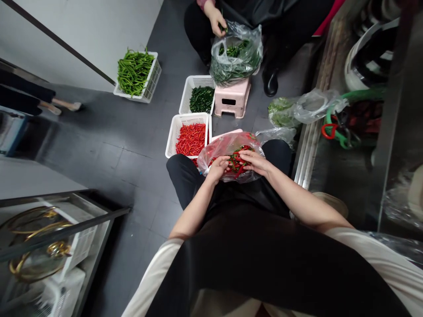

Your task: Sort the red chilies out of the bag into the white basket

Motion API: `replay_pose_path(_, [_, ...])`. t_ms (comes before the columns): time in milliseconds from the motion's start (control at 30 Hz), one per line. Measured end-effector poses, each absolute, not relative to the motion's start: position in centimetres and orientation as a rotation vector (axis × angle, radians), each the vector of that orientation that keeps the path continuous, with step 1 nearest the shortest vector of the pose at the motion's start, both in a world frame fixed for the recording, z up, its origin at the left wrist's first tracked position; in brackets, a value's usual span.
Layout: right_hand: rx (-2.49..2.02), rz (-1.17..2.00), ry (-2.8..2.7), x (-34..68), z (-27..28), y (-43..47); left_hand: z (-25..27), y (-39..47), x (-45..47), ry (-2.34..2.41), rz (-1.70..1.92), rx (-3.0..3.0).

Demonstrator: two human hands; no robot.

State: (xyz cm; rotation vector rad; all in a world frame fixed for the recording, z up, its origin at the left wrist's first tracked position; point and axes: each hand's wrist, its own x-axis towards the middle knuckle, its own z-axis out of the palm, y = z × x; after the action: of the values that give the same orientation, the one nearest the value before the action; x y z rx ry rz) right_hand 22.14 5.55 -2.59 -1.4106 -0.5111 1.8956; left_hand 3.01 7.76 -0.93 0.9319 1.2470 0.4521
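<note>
A clear plastic bag (pixel 206 152) of red chili peppers with green stems (pixel 236 162) lies open between my knees. My left hand (pixel 218 169) is at the bag's left side, its fingers curled together; what they hold is too small to make out. From the right, my right hand (pixel 256 162) reaches into the bag, with its fingers closed on red chilies. Just beyond my left knee stands a white basket (pixel 171 143) holding red chilies (pixel 191 138). Behind it, another white basket (pixel 185 94) contains dark green chilies (pixel 201 99).
Across from me, a person's hand (pixel 216 22) is beside a bag of green chilies (pixel 236 61) on a pink stool (pixel 232 99). A basket of long green peppers (pixel 134 72) stands by the wall. Red-handled scissors (pixel 329 130) lie at right; a metal rack (pixel 99 246) is at left.
</note>
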Motion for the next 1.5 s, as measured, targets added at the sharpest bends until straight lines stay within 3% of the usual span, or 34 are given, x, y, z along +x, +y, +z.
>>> replay_pose_path(167, [-1.468, 1.82, -0.565, 20.7, -1.9, 5.2, -0.6, 7.5, 3.3, 1.207, 0.558, 0.767])
replay_pose_path(300, [-1.583, 1.586, -1.074, 19.3, -1.7, 5.2, -0.9, 7.5, 4.0, 1.244, 0.622, 0.827])
replay_pose_path(433, [-1.674, 1.243, -1.609, 19.2, -1.4, 5.5, -0.6, 7.9, 3.6, 1.269, 0.515, 0.911])
replay_pose_path(533, [-1.459, 1.342, -1.802, 19.9, -1.1, 5.9, 0.0, 8.8, 2.2, 1.128, 0.328, 0.934])
replay_pose_path(667, [-1.274, 1.629, -1.662, 20.7, -2.0, 7.2, 0.7, 10.1, 0.9, 0.94, 0.169, 0.99])
replay_pose_path(833, [-1.713, 1.345, -1.33, 20.2, -4.1, 8.8, 0.3, 10.5, 2.3, 1.168, 0.276, 1.333])
replay_pose_path(967, [-1.727, 1.386, -1.499, 18.9, -3.5, 9.0, 0.3, 10.5, 3.4, 1.233, 0.231, 1.652])
replay_pose_path(1233, [-1.841, 0.838, -1.879, 17.0, -1.4, 9.0, -1.1, 10.6, 4.1, 1.483, 0.217, 1.676])
replay_pose_path(1367, [-1.89, 1.323, -1.186, 18.3, -3.1, 10.1, -2.7, 10.5, 3.2, 1.449, 0.181, 1.564])
replay_pose_path(1500, [-1.604, 1.808, -0.521, 19.2, -3.9, 10.3, -3.6, 9.6, 3.6, 1.348, 0.038, 1.515])
